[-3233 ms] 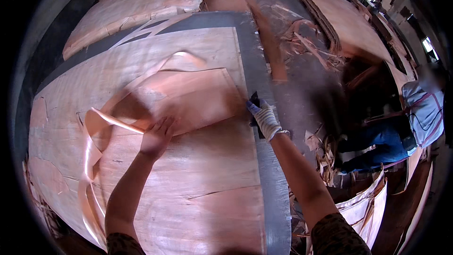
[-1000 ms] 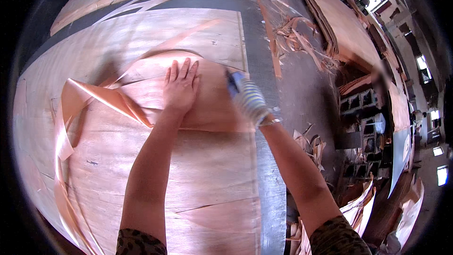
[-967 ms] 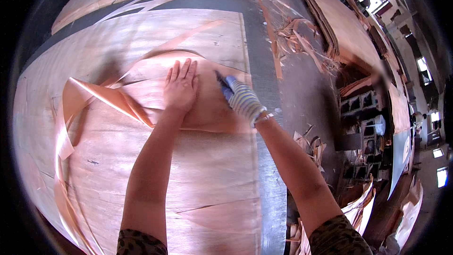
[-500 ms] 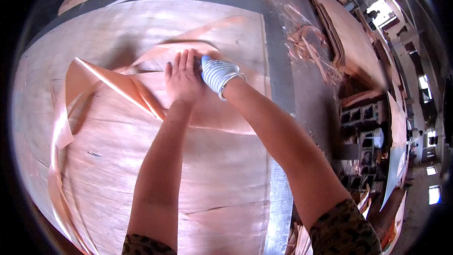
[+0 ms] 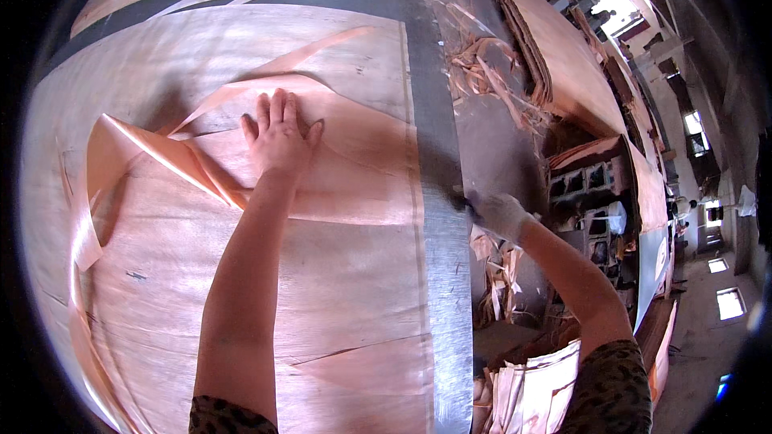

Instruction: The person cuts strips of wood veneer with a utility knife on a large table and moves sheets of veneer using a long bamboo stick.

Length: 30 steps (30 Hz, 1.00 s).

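Clearly visible from my remote post through the head view, the left hand [image 5: 281, 143] is bare and pressed flat, palm down, with its fingers spread, on a pinkish veneer piece [image 5: 358, 181]. I record that piece as lying on top of a larger pale veneer sheet [image 5: 338, 289], its right end near the sheet's right edge.

I find the right hand [image 5: 500, 217], in a pale glove, beyond the right edge of the grey worktop [image 5: 449, 305] and well apart from the veneer piece. It is blurred; something dark shows at its fingertips, but I cannot tell what that is, nor how far the fingers are closed.

To the left of the bare hand I note a curled veneer strip [image 5: 86, 229], folded over sharply, one arm of it slanting down to the left forearm [image 5: 241, 297], the other trailing toward the lower edge of the view. The large sheet bears a thin crack near its lower right.

Beyond the worktop I log torn veneer scraps [image 5: 482, 72] on the floor, a veneer stack [image 5: 567, 56] at upper right, hollow blocks [image 5: 585, 181] and, at lower right, pale folded sheets [image 5: 527, 398].
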Available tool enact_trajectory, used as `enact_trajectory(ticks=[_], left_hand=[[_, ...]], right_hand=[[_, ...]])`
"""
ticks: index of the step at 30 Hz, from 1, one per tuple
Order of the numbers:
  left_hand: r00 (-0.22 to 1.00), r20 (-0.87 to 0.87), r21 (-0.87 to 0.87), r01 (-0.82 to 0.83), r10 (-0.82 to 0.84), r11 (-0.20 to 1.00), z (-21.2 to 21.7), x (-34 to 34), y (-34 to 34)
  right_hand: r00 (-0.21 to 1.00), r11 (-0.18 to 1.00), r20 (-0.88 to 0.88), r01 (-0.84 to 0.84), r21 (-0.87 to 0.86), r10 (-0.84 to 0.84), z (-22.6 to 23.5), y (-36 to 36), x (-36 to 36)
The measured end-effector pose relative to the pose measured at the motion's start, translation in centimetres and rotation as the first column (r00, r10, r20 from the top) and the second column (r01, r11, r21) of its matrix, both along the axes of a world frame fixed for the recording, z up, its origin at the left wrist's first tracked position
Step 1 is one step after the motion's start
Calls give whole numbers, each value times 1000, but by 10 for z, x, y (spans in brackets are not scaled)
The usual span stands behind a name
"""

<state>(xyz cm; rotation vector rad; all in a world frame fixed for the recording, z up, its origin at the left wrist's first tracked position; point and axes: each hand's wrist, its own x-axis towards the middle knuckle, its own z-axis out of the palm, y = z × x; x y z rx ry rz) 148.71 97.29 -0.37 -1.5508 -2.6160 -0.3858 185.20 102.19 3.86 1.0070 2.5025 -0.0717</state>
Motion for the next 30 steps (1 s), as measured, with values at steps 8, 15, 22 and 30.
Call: enact_trajectory(ticks=[8, 15, 22, 30], left_hand=[[998, 68, 38, 3, -6, 999, -2, -7, -3], [978, 205, 72, 20, -35, 997, 4, -3, -1], [983, 182, 74, 19, -32, 997, 3, -3, 1], [991, 127, 128, 36, -52, 991, -5, -5, -4]], right_hand=[[886, 977, -428, -112, 180, 181, 13, 46, -106], [910, 962, -313, -265, 59, 270, 1, 64, -277], [955, 983, -238, -157, 97, 176, -6, 80, -156], [986, 986, 111, 110, 129, -125, 19, 15, 29]])
